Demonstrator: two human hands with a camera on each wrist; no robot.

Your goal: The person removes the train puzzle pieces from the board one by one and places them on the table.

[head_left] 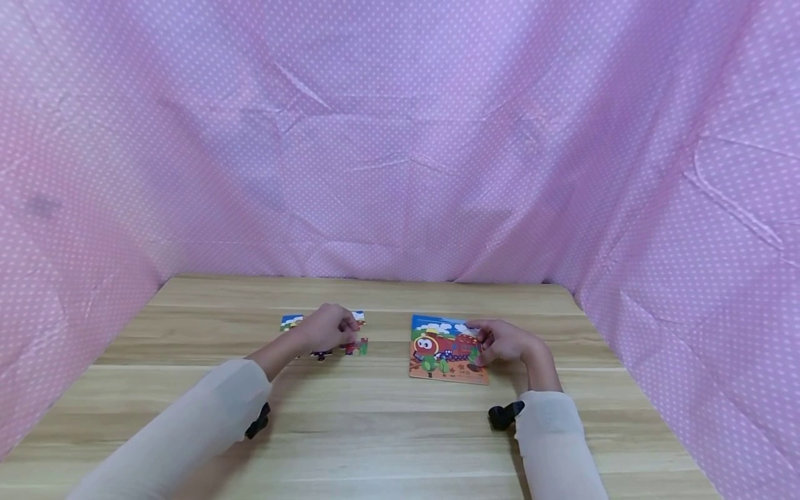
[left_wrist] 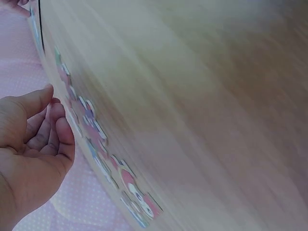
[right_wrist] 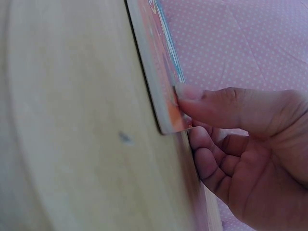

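On the table, a square jigsaw puzzle board point(head_left: 446, 347) shows a red cartoon train with a big-eyed face. My right hand point(head_left: 506, 340) holds it by its right edge. In the right wrist view the thumb point(right_wrist: 192, 98) lies on the picture near a corner, with the other fingers curled by the edge. To the left, several loose jigsaw pieces point(head_left: 357, 347) lie partly hidden under my left hand point(head_left: 325, 328). The left wrist view shows that hand loosely curled beside the pieces point(left_wrist: 137, 195), with nothing visible between thumb and fingers.
The wooden table point(head_left: 375, 430) ends at a pink dotted cloth point(head_left: 400, 173) that hangs behind it and along both sides. A black wrist camera point(head_left: 505, 415) sits by the right cuff, and another point(head_left: 258, 421) by the left sleeve.
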